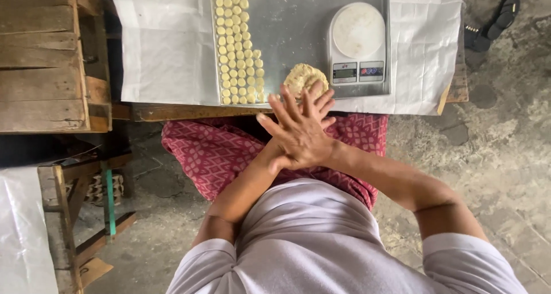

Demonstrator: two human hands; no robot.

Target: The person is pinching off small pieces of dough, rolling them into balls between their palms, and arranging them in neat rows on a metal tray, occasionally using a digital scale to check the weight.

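A metal tray (298, 18) lies on a sheet of paper (166, 41) spread over the bench (172, 111). On the tray, rows of small dough balls (236, 47) run along its left side, a kitchen scale (359, 41) stands at the right, and a dough lump (304, 78) sits between them at the near edge. The person's hands (298, 130), pressed flat together, hover just before that lump. A wooden crate (46, 58) stands left of the bench, sandals (493, 24) on the floor to its right.
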